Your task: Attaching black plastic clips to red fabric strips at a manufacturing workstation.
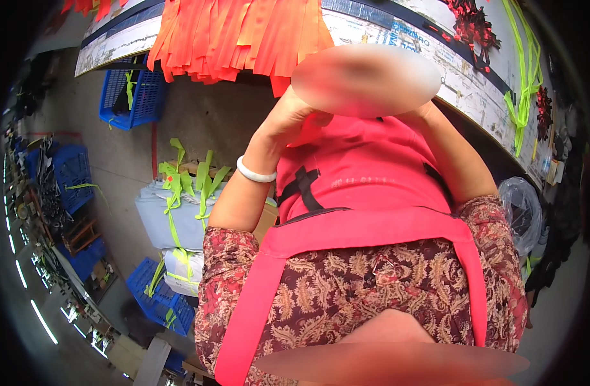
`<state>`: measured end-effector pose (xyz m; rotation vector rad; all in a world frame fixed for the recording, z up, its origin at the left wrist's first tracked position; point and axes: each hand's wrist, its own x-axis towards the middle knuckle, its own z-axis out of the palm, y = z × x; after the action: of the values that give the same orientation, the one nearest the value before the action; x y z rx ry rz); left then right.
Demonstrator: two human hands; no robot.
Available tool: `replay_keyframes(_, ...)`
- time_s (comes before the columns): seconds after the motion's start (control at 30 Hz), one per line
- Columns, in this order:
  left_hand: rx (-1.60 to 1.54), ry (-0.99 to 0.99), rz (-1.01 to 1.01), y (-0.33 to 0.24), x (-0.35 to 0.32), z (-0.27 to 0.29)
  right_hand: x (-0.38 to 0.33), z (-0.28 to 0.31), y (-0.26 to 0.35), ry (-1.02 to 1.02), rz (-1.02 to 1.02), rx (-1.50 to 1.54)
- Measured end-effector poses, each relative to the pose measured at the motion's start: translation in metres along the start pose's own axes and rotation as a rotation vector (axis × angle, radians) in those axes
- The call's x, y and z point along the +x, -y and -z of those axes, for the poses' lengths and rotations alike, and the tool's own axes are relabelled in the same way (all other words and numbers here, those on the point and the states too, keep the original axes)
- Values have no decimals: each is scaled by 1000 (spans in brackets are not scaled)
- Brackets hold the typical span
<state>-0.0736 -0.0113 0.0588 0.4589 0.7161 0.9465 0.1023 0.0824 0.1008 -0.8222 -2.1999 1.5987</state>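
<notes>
My left hand (291, 118) is raised at the table's edge, with a white bangle (256, 170) on its wrist. A blurred oval covers its fingers, and a bit of red cloth (313, 127) shows under the palm. Only the wrist side of my right hand (425, 113) shows; the same blur hides its fingers. What either hand holds cannot be made out. Beside my left hand, a thick bunch of orange fabric strips (237, 38) hangs over the table edge. Below both hands is the red apron (372, 167) I wear.
The worn white table (475, 96) runs along the top, bearing red-and-black bundles (472, 29) and lime-green straps (525, 71). At the left stand a blue crate (133, 96) and pale blue stacked bundles (169, 215) tied with green strips. A clear plastic bag (520, 212) is at the right.
</notes>
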Motion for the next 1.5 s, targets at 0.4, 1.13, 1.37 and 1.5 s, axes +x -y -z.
replay_keyframes(0.4, -437, 242, 72, 33, 24, 17, -17, 12, -29, -23, -97, 364)
replay_keyframes(1.13, -190, 53, -18, 29, 41, -7, -31, 30, -42, -25, 49, 349)
replay_keyframes(1.37, 211, -322, -427, 31, 33, -28, -38, 20, -34, -131, -23, 180)
replay_keyframes(1.5, 377, -302, -401, 28, 29, -24, -39, 20, -36, -65, -35, 122)
